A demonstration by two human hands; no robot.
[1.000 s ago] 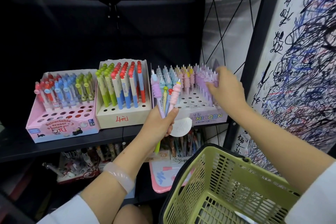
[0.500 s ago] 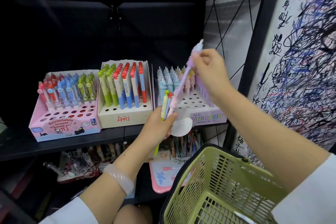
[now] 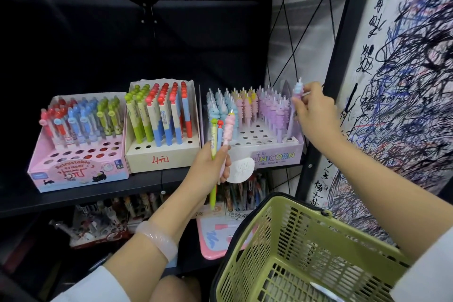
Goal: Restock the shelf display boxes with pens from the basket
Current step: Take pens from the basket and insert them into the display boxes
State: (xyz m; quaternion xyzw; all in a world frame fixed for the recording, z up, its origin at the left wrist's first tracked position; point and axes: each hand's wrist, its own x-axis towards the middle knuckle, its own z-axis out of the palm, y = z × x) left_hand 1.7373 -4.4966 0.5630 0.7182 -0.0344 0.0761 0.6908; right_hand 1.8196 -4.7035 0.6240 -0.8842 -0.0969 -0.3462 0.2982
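Note:
My right hand [image 3: 312, 111] pinches a purple unicorn pen [image 3: 293, 105] and holds it upright at the far right edge of the UNICORN display box [image 3: 277, 154], its tip down among the box's holes. My left hand [image 3: 210, 167] grips a small bunch of pens [image 3: 220, 135], green, blue with a red cap, and pink, in front of that box. The beige box [image 3: 161, 157] marked in red holds green, blue and red pens. The pink eraser box [image 3: 78, 171] stands leftmost. The green basket [image 3: 306, 247] hangs at the lower right.
All three boxes stand on a black metal shelf [image 3: 73, 198]; a black upright post [image 3: 326, 95] rises just right of my right hand. A lower shelf holds more pens [image 3: 240, 193] and a pink board [image 3: 213, 235]. A scribbled test sheet [image 3: 404, 105] covers the right wall.
My right hand took a purple pen from the left hand's bunch, lifted it, then carried it right and down to the UNICORN box's right edge. The left hand stayed put.

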